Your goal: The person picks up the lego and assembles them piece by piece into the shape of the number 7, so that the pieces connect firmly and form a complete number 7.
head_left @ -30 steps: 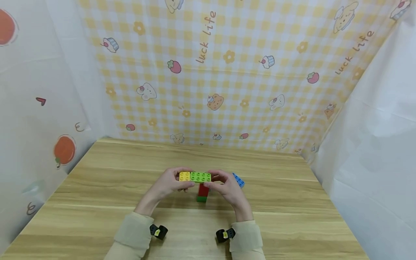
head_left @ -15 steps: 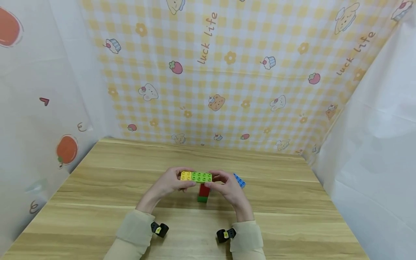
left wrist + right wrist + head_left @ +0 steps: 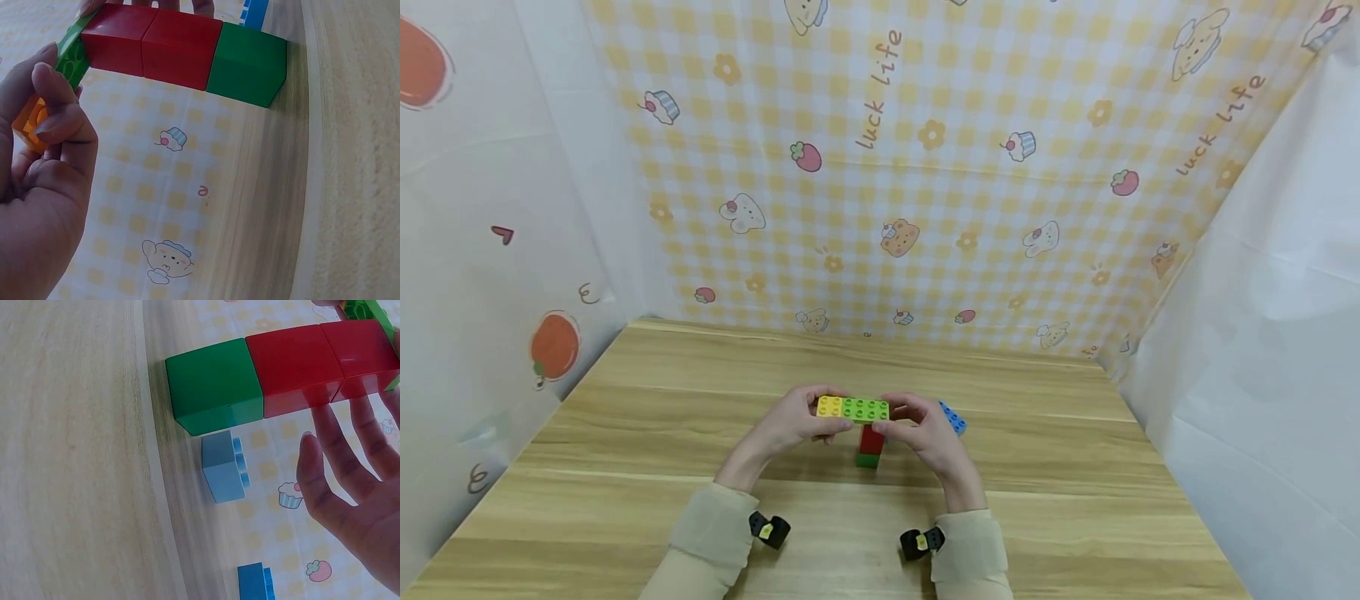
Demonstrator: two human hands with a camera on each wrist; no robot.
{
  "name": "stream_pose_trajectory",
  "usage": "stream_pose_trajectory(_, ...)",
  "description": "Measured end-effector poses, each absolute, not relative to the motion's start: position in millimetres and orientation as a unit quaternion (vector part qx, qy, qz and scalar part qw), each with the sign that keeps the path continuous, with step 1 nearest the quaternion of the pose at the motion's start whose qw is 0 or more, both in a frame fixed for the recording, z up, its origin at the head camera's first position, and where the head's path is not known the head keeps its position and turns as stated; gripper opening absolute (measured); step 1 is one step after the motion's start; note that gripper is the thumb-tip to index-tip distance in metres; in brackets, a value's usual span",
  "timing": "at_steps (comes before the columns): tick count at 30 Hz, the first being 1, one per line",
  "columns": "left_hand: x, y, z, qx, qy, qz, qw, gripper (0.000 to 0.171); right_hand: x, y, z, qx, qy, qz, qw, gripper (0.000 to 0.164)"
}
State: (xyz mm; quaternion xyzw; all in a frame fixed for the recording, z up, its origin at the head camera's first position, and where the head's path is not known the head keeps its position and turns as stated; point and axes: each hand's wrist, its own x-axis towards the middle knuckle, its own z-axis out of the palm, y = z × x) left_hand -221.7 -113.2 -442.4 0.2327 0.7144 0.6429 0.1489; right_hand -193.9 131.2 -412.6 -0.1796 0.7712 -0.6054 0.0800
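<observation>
A tower of two red bricks (image 3: 181,50) on a green brick (image 3: 249,64) stands upright on the table. Across its top lies a light green brick (image 3: 866,409), overhanging to the left. A yellow brick (image 3: 829,406) sits flush against its left end, away from the tower. My left hand (image 3: 791,419) pinches the yellow brick, thumb in front and fingers behind, the thumb reaching the seam. With thumb and index finger, my right hand (image 3: 927,432) grips the light green brick's right end; its other fingers (image 3: 365,440) spread beside the red bricks. How the bricks join underneath is hidden.
Right of the tower, a light blue brick (image 3: 224,469) lies close to the green base. A blue brick (image 3: 953,417) lies farther right, behind the right hand. A checked cloth (image 3: 925,183) hangs at the table's back edge, with white sheets on both sides.
The view has shifted slightly. Both hands keep their grip on the yellow and light green bricks, and the tower stands as before.
</observation>
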Motion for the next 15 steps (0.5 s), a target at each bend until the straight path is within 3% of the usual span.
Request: stream_pose_trajectory(15, -222, -112, -444, 0.229, 0.713, 0.647, 0.146, 0.048, -203, 136, -424, -0.179, 0.780, -0.593, 0.090, 0.038)
